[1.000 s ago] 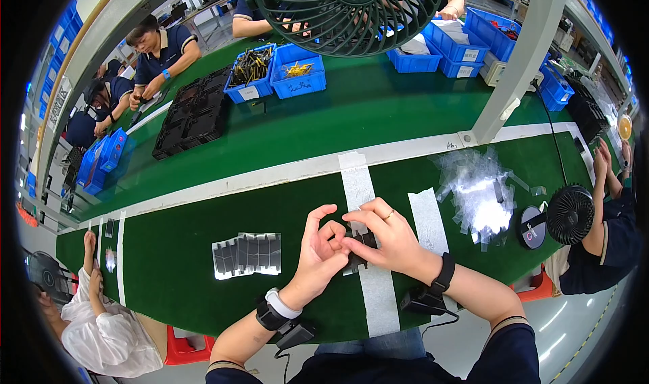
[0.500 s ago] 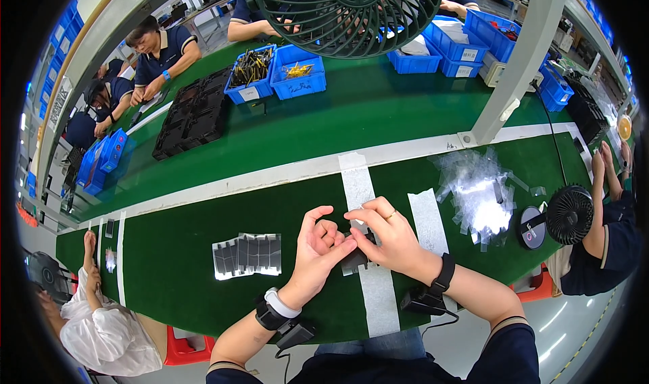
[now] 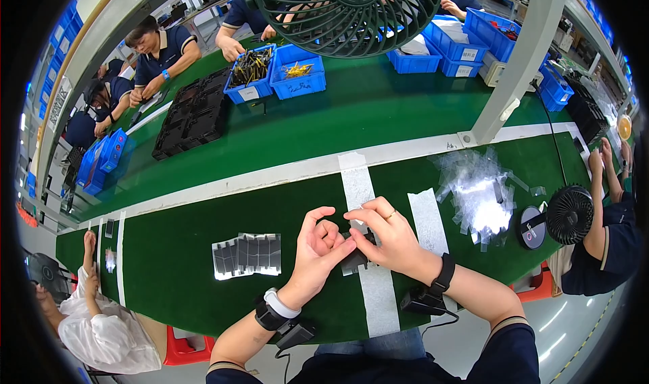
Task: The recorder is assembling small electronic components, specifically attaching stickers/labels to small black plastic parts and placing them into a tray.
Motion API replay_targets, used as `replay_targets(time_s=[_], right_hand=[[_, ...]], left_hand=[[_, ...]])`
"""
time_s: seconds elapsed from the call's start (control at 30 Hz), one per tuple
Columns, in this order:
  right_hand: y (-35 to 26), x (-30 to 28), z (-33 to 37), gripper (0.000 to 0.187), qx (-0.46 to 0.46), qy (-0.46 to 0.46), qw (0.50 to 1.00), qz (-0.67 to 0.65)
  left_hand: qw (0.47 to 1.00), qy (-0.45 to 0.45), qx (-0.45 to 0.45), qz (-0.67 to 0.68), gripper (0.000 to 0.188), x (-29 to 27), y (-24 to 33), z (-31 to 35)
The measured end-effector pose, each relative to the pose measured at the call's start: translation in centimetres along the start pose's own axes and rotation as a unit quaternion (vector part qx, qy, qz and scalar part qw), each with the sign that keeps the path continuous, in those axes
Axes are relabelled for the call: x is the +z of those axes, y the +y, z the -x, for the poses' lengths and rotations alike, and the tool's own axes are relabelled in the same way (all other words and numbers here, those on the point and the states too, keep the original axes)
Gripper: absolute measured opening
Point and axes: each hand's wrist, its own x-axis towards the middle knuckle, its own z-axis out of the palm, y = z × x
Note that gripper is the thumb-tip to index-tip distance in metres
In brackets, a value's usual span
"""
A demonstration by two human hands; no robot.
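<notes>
Over the white tape strip [image 3: 380, 303] on the green table, my left hand [image 3: 316, 249] and my right hand [image 3: 389, 236] meet at their thumbs and fingertips. Between them is a small dark flat piece [image 3: 349, 264], mostly covered by the fingers. Both hands appear to pinch it; the other left fingers curl loosely, and the right index finger arches above. Left of my hands lies an overlapping row of dark rectangular pieces [image 3: 247, 255] with shiny clear edges. A loose heap of clear film strips [image 3: 476, 198] lies to the right.
A small black fan [image 3: 569, 215] stands at the right; a larger fan [image 3: 351, 12] hangs overhead. A grey post [image 3: 517, 66] rises beyond the film heap. Blue bins [image 3: 297, 80] and black trays [image 3: 193, 113] line the far side. Co-workers sit around the table.
My hands and the dark piece hold almost the same position. Across the table, a co-worker's hand has moved left to the blue bin of dark and yellow parts.
</notes>
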Motion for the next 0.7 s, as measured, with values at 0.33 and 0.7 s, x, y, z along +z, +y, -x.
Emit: replay_targets(time_s=[0.33, 0.7], right_hand=[[-0.07, -0.1, 0.0, 0.026, 0.02, -0.006, 1.0, -0.014], [-0.03, -0.04, -0.03, 0.026, 0.029, -0.009, 0.999, -0.031]], left_hand=[[1.0, -0.005, 0.011, 0.004, 0.052, -0.11, -0.1, -0.1], [1.0, -0.006, 0.01, 0.0, 0.051, -0.25, -0.01, -0.15]])
